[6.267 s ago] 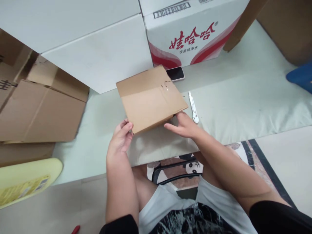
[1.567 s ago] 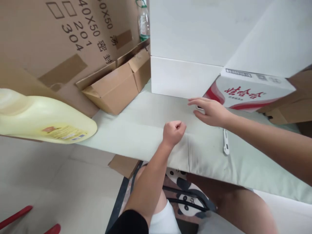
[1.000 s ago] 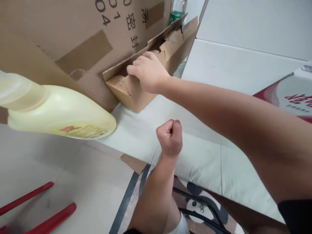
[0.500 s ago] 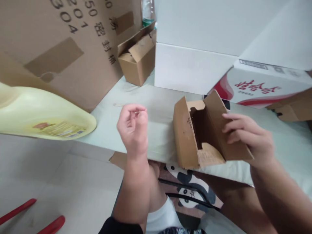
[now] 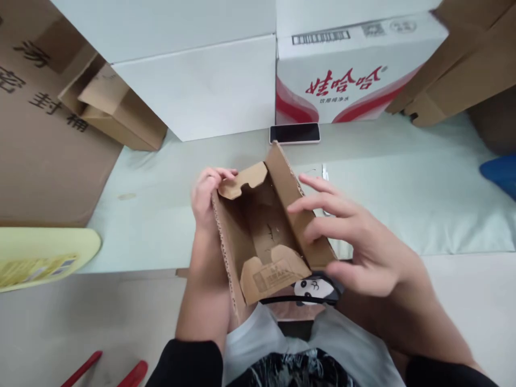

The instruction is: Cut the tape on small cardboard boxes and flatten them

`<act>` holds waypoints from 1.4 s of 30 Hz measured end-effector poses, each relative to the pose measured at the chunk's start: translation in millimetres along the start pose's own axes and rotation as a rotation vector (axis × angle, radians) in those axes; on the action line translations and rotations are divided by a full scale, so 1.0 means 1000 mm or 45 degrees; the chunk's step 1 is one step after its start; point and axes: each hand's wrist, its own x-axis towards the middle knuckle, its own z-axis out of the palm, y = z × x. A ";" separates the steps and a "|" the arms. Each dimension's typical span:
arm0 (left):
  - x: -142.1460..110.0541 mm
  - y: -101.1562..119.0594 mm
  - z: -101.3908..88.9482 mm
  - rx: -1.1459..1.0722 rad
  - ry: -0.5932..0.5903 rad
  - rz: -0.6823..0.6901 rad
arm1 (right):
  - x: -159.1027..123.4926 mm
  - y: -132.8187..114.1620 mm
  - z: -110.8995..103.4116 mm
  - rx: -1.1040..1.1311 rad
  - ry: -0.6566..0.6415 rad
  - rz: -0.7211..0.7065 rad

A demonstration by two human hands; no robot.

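The small open box (image 5: 278, 274) is at the near edge of the cloth-covered table (image 5: 423, 177), partly over the person's lap, with its opening tipped up towards the face. From where I stand, that angle seems chosen to give a clear look inside. I can't tell whether its underside rests on the table or is held just off it.

The left hand (image 5: 205, 196) is closed round the far left corner, pinching the cardboard wall near the folded-in end flap (image 5: 245, 180). It looks like the hand taking most of the hold, likely because that corner gives it an edge to grip. The right hand (image 5: 363, 236) is spread wide, its fingers reaching over the raised side flap (image 5: 292, 207) and the thumb low by the near corner. It's not gripping hard; my guess is that it steadies the flap or guides it.

Beyond the box, a phone (image 5: 296, 133) lies flat by the foot of the white carton with red lettering (image 5: 346, 80), perhaps tucked there out of the way. A white cutter (image 5: 325, 172) lies partly hidden behind the right hand, within easy reach. Another brown box (image 5: 141, 121) sits at the left, beside the big white box (image 5: 209, 86).
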 end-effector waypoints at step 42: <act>0.002 -0.020 0.003 0.678 -0.088 0.416 | 0.000 0.122 0.050 -0.525 0.415 1.029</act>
